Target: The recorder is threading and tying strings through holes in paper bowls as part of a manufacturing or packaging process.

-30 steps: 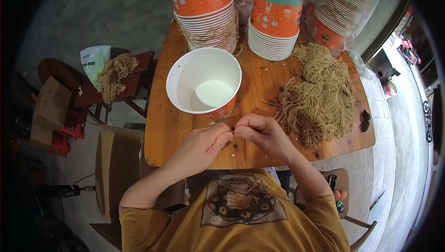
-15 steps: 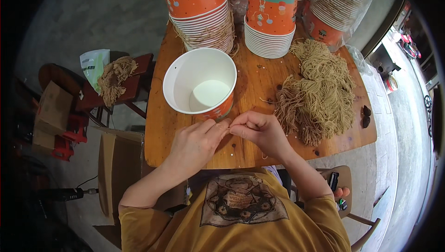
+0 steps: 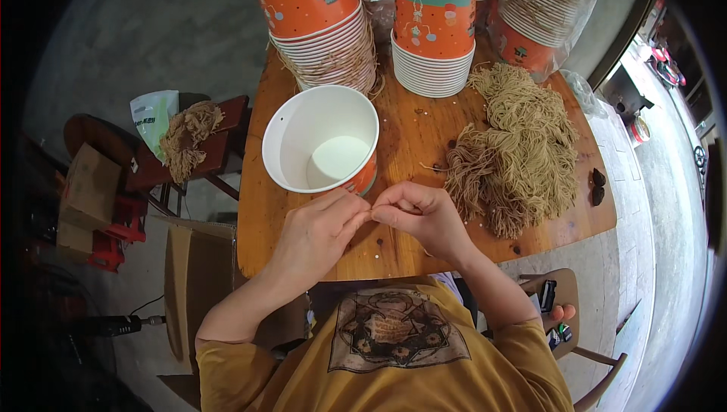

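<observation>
At the near edge of the brown wooden tabletop (image 3: 409, 132), two bare hands are brought together. The fingers of the left hand (image 3: 314, 226) and of the right hand (image 3: 424, 219) are pressed together, tip to tip; whether a thin strand is pinched between them cannot be told. Anything so fine could be lost if the grip were loosened.

Just beyond the left hand, a deep, round paper bucket, white inside and orange outside (image 3: 320, 135), is stood on the tabletop. Its mouth is pointed upward and its central axis is roughly vertical; a small dark hole is seen near the rim at the left. Because the knuckles are held so close, the bucket might be nudged or tipped.

To the right, a loose bundle of tan, stringy cord (image 3: 530, 151) is laid with its long axis running away from the body. Its strands could be snagged or tangled, being unbound.

Farther off, orange-and-white paper buckets are nested upside down in a left stack (image 3: 318, 26) and a middle stack (image 3: 433, 33).
</observation>
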Demonstrator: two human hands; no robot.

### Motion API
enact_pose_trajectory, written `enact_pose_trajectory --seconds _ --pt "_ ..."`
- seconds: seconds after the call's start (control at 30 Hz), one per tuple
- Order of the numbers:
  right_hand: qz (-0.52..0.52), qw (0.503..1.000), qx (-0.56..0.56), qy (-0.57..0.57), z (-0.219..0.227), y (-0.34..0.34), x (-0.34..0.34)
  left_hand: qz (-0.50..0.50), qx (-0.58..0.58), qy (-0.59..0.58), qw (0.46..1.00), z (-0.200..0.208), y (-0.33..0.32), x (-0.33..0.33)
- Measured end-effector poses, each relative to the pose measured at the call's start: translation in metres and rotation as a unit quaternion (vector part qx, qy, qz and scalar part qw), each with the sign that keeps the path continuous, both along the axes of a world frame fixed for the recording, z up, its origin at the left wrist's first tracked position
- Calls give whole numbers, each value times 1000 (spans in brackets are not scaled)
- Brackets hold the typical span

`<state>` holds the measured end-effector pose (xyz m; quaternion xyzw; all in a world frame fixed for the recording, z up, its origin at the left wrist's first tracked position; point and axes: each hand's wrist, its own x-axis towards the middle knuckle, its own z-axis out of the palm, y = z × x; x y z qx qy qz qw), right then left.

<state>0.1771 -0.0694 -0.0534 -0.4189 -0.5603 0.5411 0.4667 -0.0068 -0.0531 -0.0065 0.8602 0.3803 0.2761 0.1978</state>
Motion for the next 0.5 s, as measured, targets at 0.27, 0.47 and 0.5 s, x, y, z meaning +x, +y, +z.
enact_pose_trajectory --seconds 0.27,0.47,0.5 --pt "-131 990 16 48 -19 15 -4 52 139 29 988 15 22 0" --pt "-171 985 18 34 -30 36 -19 54 -92 27 994 4 44 3" --pt "-172 984 19 35 -29 38 -20 56 -130 14 990 4 45 3"
